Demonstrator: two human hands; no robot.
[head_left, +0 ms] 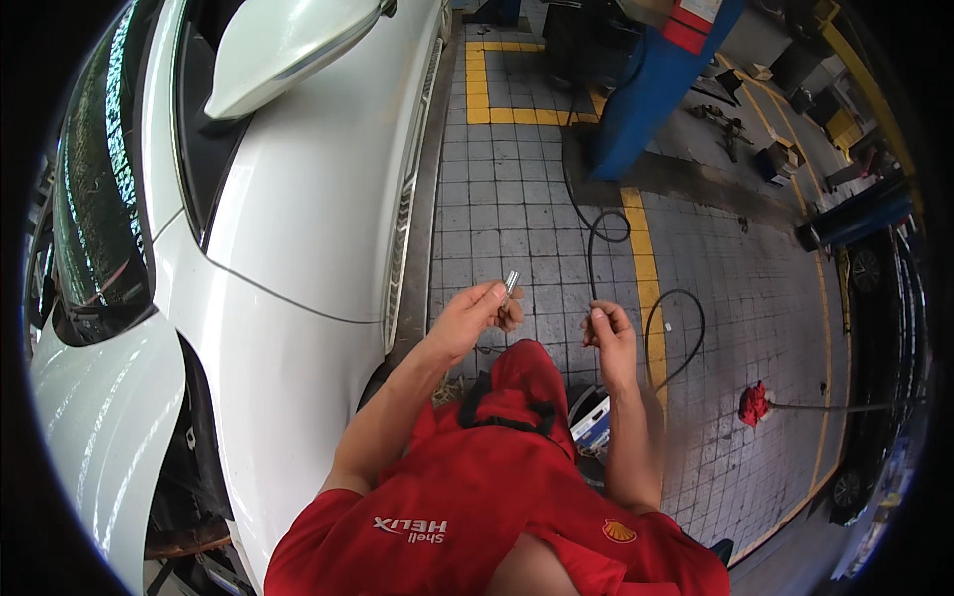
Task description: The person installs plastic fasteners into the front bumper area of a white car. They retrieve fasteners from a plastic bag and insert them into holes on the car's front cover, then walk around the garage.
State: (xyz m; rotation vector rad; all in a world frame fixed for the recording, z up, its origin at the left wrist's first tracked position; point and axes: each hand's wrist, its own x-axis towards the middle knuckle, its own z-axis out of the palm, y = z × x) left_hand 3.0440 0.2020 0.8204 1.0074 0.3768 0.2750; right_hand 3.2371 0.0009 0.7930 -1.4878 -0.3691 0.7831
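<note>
Floor (517, 199), one: grey square tiles with dark joints, marked by yellow lines (643, 258). Car (298, 238), one: white, along the left side, its wing mirror (288, 50) standing out near the upper edge. Person, one: red shirt (477, 477) with short sleeves, legs in red, between car and open floor. Lift post (636, 99), one: blue, upright, upper right of centre. Hose (591, 263), one: black, thin, lying in a loop below the post and running down to the right hand. Mop-like bundle (755, 403), one: red, on a long dark pole, well apart at right. Left hand (467, 313): raised beside the car, fingers clasped on a metal piece. Right hand (613, 343): raised apart from the left, fingers curled at the hose; whether they grip it or it passes behind cannot be told. Box (592, 425), one: blue and white, partly hidden beside the red-clad legs. Metal piece (512, 281), one: silvery, short, cylindrical, tilted, its upper end projecting beyond the left thumb and forefinger.
</note>
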